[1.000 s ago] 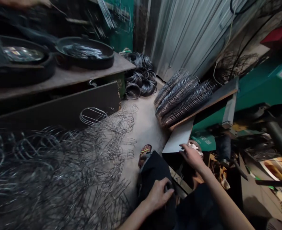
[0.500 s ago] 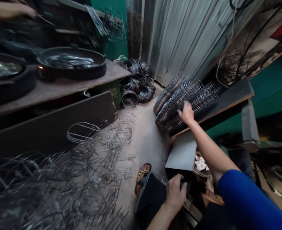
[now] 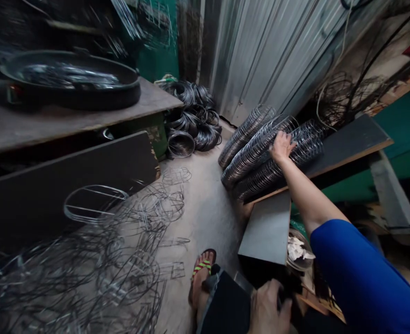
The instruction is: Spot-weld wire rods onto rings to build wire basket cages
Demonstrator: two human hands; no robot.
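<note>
Long stacks of metal wire rings (image 3: 260, 150) lean side by side on a dark board at the right. My right hand (image 3: 283, 147), at the end of a blue sleeve, lies over the upper part of these stacks with its fingers spread. It touches or hovers just above the rings; which one I cannot tell. Low in the view, my left hand (image 3: 269, 308) is by my knee with its fingers curled. Something dark shows between thumb and fingers, too unclear to name.
Bent wire frames (image 3: 121, 260) are heaped on the floor at left. Coils of wire (image 3: 194, 116) are piled by the metal wall. A round black pan (image 3: 76, 95) with shiny pieces stands on the bench (image 3: 156, 99). Beside my leg is a grey box (image 3: 267, 227).
My right hand has moved up and right along the wire ring stacks, its fingers spreading. My left hand sits lower in view. The other person's hand at upper left has gone from view.
</note>
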